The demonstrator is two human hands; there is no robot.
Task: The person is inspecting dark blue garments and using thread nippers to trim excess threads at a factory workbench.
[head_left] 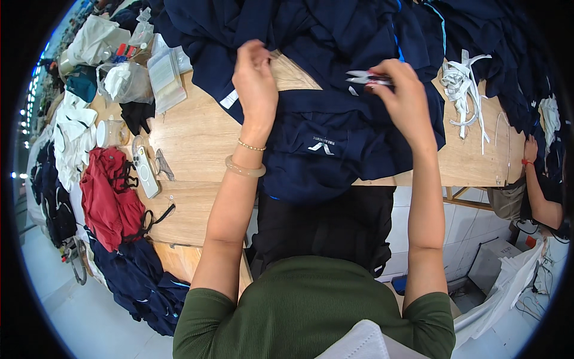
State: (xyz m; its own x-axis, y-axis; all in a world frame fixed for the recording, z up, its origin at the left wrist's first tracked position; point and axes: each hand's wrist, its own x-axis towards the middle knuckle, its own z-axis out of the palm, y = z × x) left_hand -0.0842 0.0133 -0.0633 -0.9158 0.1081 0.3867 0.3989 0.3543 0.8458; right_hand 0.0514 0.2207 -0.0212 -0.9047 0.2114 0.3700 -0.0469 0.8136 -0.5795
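Two bare hands work over a navy-blue fabric garment with a white emblem [365, 140], which lies on a pale wood-grained surface [191, 155]. The right hand [403, 93] is clamped on small snips with silver blades [360, 78], their tips parted over the cloth. The left hand [257, 84] curls its fingers near the garment's far edge; whether it pinches anything cannot be told. The piece appears to be mid-handling: it is laid out, no finished cut is visible, and a heap of dark navy cloth [341, 30] beyond suggests more remains. At left, a clear plastic bag [137, 85] holds a crumpled white wad [118, 76]; the contents of a clear round plastic tub [122, 133] are too indistinct to name.
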